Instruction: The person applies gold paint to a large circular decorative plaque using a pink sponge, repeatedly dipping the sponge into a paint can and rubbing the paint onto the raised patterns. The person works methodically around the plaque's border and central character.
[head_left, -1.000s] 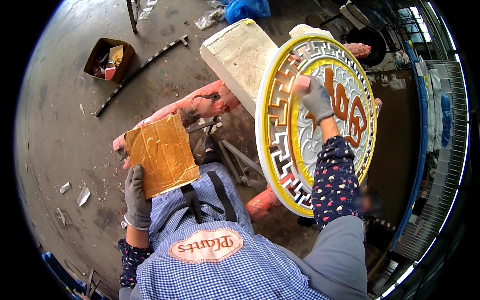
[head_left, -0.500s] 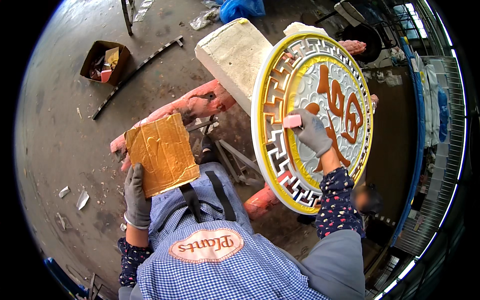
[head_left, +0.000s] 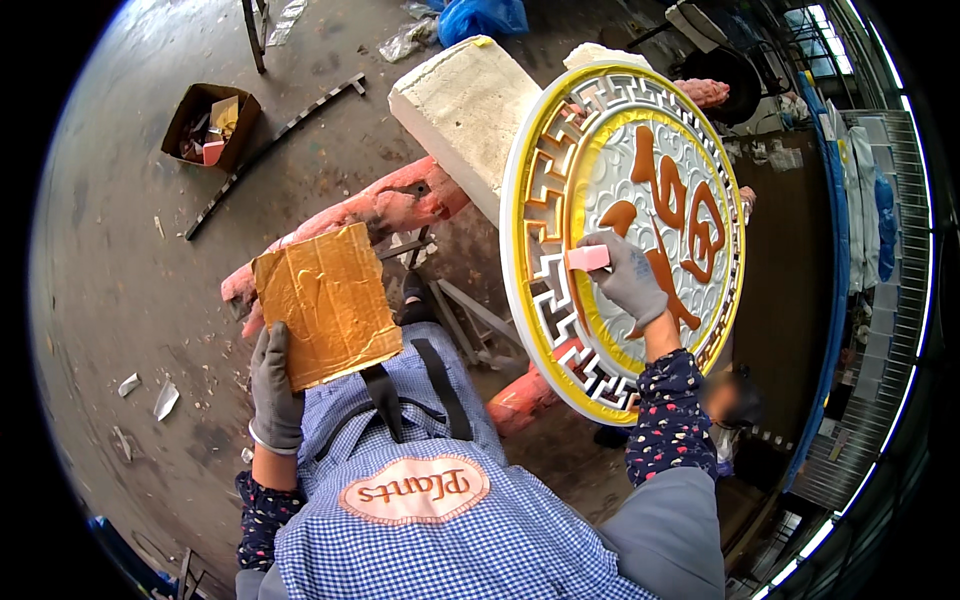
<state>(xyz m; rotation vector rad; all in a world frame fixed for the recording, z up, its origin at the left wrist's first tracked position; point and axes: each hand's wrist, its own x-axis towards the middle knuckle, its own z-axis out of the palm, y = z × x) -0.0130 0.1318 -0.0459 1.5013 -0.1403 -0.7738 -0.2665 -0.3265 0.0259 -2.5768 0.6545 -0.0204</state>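
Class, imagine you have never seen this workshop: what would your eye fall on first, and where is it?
Probably the large round white-and-yellow panel right of centre, with its raised brown shapes; before it, the gloved right hand holds a pink block. Next might come the golden-brown sheet in the left hand, left of centre, then the bright blue plastic at the top edge.

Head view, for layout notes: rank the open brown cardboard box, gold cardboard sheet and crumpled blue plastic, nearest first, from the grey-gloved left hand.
1. Gold cardboard sheet: held in the left hand.
2. Brown box: floor, upper left.
3. Blue plastic: top centre.
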